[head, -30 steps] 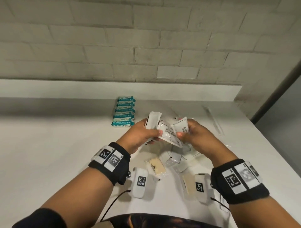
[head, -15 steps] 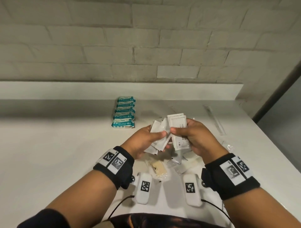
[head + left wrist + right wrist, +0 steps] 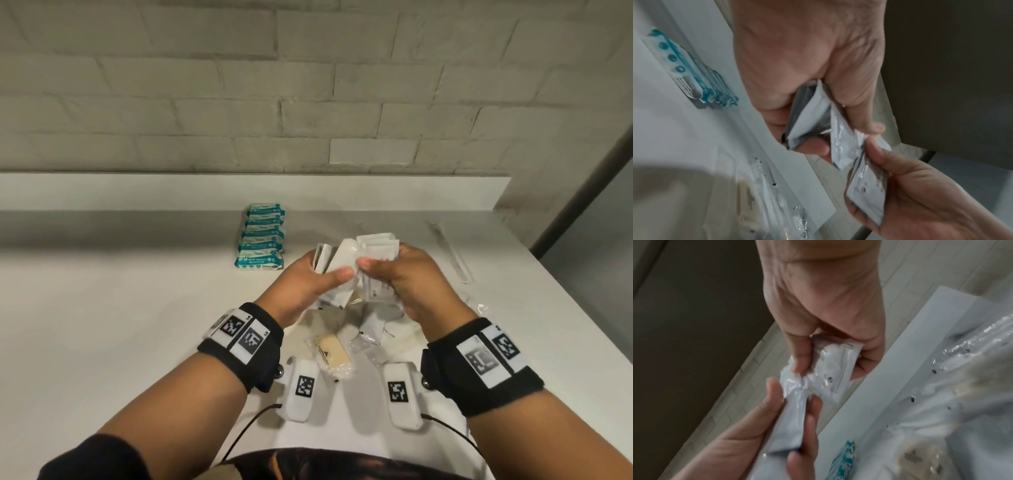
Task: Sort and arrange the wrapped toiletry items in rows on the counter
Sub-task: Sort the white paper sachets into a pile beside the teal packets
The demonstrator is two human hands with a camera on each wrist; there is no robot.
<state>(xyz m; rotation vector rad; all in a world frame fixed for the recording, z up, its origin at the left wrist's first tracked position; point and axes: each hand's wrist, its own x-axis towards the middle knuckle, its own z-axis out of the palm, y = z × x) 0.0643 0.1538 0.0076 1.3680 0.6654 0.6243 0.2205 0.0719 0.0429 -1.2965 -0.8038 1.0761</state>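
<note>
Above the middle of the white counter (image 3: 120, 325) both hands hold white wrapped packets. My left hand (image 3: 320, 274) grips several white packets (image 3: 342, 258) between thumb and fingers; the left wrist view shows that bundle of packets (image 3: 812, 113) in the same grip. My right hand (image 3: 394, 270) pinches a stack of white packets (image 3: 376, 250), seen as printed packets (image 3: 836, 356) in the right wrist view. The two bundles touch. A row of teal-and-white packs (image 3: 262, 240) lies at the back centre. Loose wrapped items, including a beige bar (image 3: 330, 353), lie under my hands.
A long clear-wrapped stick (image 3: 452, 253) lies at the right back. Crinkled clear wrappers (image 3: 479, 306) sit near the counter's right edge. A low white ledge (image 3: 239, 192) and a brick wall close off the back. Bare counter stretches to the left.
The hands have drawn closer together. The right hand's packets now overlap the left hand's bundle, where half a second ago they stood apart. The pile on the counter has not moved.
</note>
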